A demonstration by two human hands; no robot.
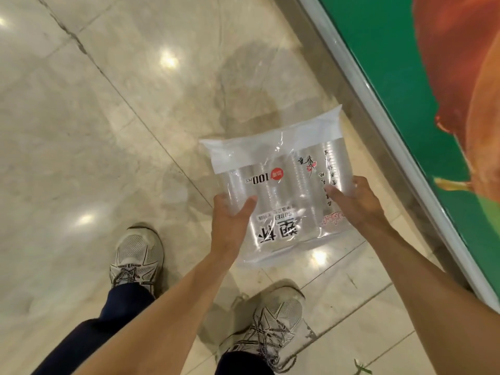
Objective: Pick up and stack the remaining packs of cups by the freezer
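At the frame's centre, the left hand (230,220) and right hand (354,201) gripped opposite sides of a clear cup pack (281,190) above the tiled floor (108,131).

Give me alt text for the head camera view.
Both hands, left hand and right hand, grip a clear plastic bag of stacked cups above a glossy tiled floor, grey sneakers below, a green panel at right.
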